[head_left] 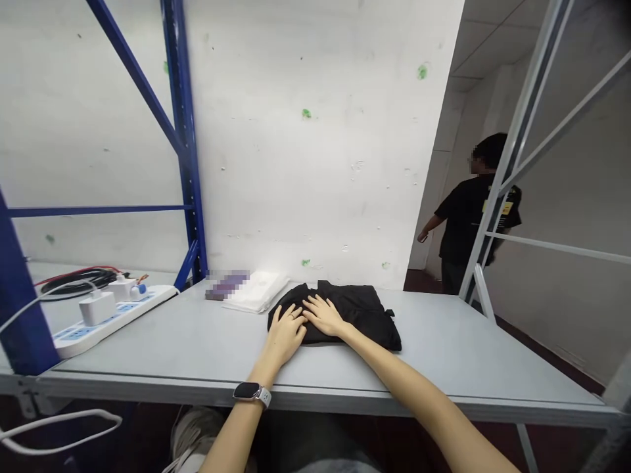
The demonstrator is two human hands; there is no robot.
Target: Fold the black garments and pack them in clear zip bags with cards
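Observation:
A folded black garment (362, 312) lies on the grey tabletop (197, 345), near its middle. Its exact kind does not show. My left hand (286, 334) rests on the garment's left end, palm down with fingers spread; a ring is on one finger and a watch on the wrist. Beside it, my right hand (323, 316) lies flat on the cloth, fingers stretched out to the left. The two hands nearly meet at the fingertips. Neither grips the fabric.
Behind the garment lie white plastic bags (256, 290) and a blurred purple item (227, 284). A power strip (118, 320) with plugs and cables (81, 281) sits at left. Blue posts (185, 138) and a pale post (503, 171) frame the table. A person (463, 217) stands beyond, at right.

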